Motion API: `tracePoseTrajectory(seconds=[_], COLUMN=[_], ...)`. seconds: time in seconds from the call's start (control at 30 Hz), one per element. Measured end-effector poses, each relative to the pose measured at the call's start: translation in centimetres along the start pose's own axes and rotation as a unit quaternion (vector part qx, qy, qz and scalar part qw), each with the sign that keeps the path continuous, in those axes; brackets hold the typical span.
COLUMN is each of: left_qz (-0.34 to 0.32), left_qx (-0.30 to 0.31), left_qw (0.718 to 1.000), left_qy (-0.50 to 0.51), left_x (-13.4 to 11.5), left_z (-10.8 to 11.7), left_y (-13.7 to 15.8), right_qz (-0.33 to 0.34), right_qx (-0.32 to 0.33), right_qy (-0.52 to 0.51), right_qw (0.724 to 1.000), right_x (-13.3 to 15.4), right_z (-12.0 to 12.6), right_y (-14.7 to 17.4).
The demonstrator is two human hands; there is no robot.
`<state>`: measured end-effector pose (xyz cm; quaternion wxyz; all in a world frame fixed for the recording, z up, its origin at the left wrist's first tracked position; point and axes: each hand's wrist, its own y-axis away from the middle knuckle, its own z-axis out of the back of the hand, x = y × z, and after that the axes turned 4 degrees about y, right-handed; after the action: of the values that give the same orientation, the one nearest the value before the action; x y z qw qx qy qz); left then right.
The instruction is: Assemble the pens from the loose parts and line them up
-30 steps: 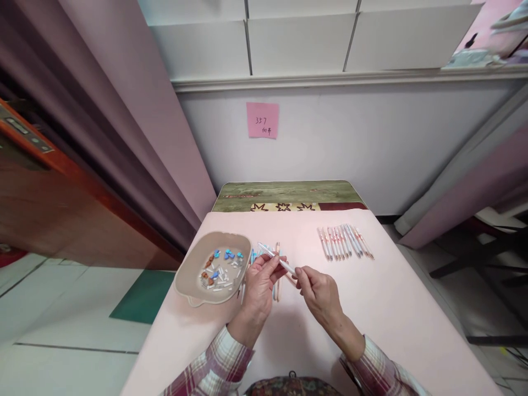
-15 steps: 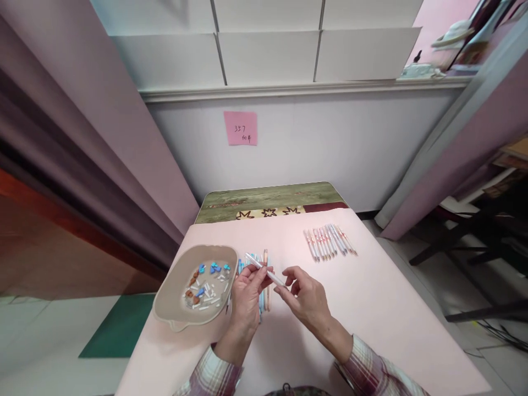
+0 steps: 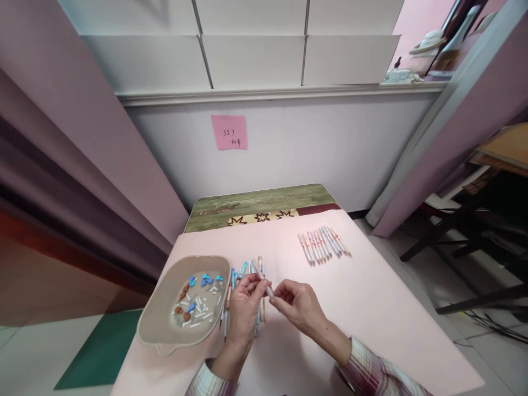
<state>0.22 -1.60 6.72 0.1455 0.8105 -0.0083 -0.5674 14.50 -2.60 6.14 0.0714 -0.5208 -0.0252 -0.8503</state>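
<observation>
since half a second ago, the pale pen point(image 3: 257, 269) has swung to a steeper slant, and the right hand point(image 3: 303, 308) has drawn its fingers in around the near end, where its thumb and curved forefinger now pinch. the whole view has also shifted a little, so the furniture and the things on the surface point(image 3: 371, 313) sit farther left in it.

the left hand point(image 3: 243, 308) pinches the pen around its middle between thumb and fingers. the pen is held up above the surface, its far end pointing forward and slightly left, its near end toward the right hand. whether its parts are fully joined is too small to tell.

under and around the left hand lie loose pens point(image 3: 244, 268), mostly blue and peach, partly hidden by the fingers and wrist. just left of them stands a beige basin point(image 3: 154, 316). inside it are scattered white pieces point(image 3: 201, 302), brown pieces point(image 3: 179, 311) and blue pieces point(image 3: 207, 279), along with some clear ones.

farther off to the right, well apart from both hands, a row of pens point(image 3: 324, 245) lies side by side. a pink note point(image 3: 229, 132) with handwriting sticks to the wall beyond, and plaid sleeves point(image 3: 367, 366) cover the forearms.
</observation>
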Motion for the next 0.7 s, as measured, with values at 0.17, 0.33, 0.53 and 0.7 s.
tracePoseTrajectory(seconds=[0.17,0.33,0.53,0.7], left_qz=[0.009,-0.026,-0.001,0.021], left_qx=[0.001,-0.007,0.101,0.117], left_qw=[1.000,0.997,0.981,0.968], left_qy=[-0.007,-0.075,-0.166,-0.220], left_x=[0.5,0.7,1.3,2.7], left_z=[-0.2,0.6,3.1,4.8], left_y=[-0.3,-0.3,2.3,5.3], right_qz=[-0.002,-0.076,-0.183,-0.200], right_qx=[-0.014,-0.069,-0.049,-0.057], right_qy=[0.085,0.222,0.408,0.426], right_qw=[0.996,0.970,0.893,0.881], right_x=[0.1,-2.6,-6.3,-7.2], right_z=[-0.5,1.7,5.5,5.7], right_y=[0.0,-2.9,-7.8,-8.6])
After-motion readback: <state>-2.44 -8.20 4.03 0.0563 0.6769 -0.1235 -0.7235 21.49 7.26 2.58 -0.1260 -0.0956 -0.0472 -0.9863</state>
